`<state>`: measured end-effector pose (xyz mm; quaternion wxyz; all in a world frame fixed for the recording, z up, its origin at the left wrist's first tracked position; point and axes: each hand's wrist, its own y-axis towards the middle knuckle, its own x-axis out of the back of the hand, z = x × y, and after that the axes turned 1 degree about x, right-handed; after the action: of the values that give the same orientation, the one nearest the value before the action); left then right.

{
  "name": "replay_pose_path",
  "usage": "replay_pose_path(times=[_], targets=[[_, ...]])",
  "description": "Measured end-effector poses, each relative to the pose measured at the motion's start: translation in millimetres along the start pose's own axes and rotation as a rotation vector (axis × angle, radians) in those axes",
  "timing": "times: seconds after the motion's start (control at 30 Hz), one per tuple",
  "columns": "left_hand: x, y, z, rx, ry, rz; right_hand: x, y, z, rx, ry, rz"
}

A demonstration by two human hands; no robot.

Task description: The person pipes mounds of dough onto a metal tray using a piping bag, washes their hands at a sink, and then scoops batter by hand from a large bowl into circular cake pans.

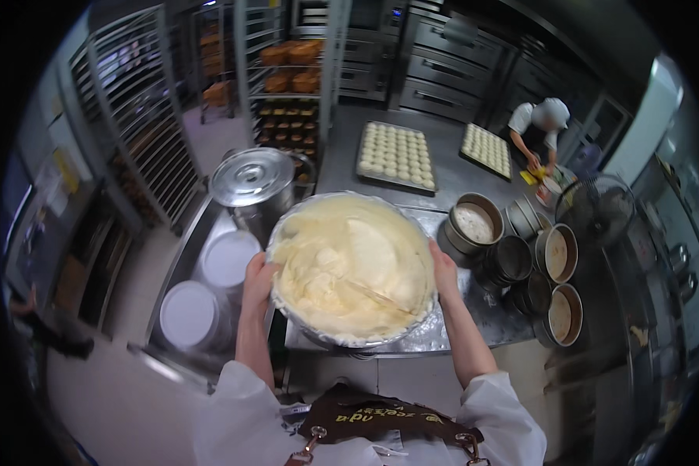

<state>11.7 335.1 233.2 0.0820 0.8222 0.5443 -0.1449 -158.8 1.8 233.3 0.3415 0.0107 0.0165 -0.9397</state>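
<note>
I hold a large round metal bowl (349, 343) out in front of me, over the near edge of the steel worktable. Thick pale-yellow cream or batter (378, 250) fills it, smooth at the upper right and lumpy at the lower left. The rim is smeared with the same mixture. A thin, tan, stick-like thing (381, 297) lies partly sunk in it; its kind is unclear. My left hand (260, 282) grips the bowl's left side, and my right hand (442, 265) grips the right side. The fingers beneath the bowl are hidden.
A lidded metal pot (253, 175) and white-lidded tubs (189, 314) stand at left. Round cake tins (475, 221) crowd the right of the worktable (477, 317), near a fan (595, 209). Dough-ball trays (396, 154) lie beyond; a person (539, 131) works at far right.
</note>
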Motion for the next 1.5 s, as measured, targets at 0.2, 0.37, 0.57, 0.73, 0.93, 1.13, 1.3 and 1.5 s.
replay_pose_path(times=[0.2, 0.37, 0.57, 0.73, 0.93, 1.13, 1.3, 1.5], targets=[[-9, 35, -2, 0.010, 0.008, -0.003, -16, 42, 3, -0.100, -0.085, 0.030], [17, 50, 29, -0.173, 0.225, -0.057, 27, 44, -34, 0.248, -0.476, -0.019], [94, 9, 96, -0.084, 0.105, -0.683, 124, -72, -59, -0.250, -0.405, 0.310], [104, -107, 203, -0.128, 0.659, -0.405, 261, -204, -284, 0.670, -1.005, 0.575], [13, -176, 344, 0.931, 0.395, -0.327, 370, -178, -210, -0.721, -1.283, 0.575], [-135, -202, 390, 0.962, 0.489, -0.194, 553, -36, -90, -0.744, -0.312, 0.670], [-218, -213, 393, 0.943, 0.546, -0.064, 678, 131, -41, 0.312, -0.584, -0.382], [-246, -241, 388, 0.984, 0.611, -0.017, 713, 155, -34, 0.198, -0.941, -0.811]])
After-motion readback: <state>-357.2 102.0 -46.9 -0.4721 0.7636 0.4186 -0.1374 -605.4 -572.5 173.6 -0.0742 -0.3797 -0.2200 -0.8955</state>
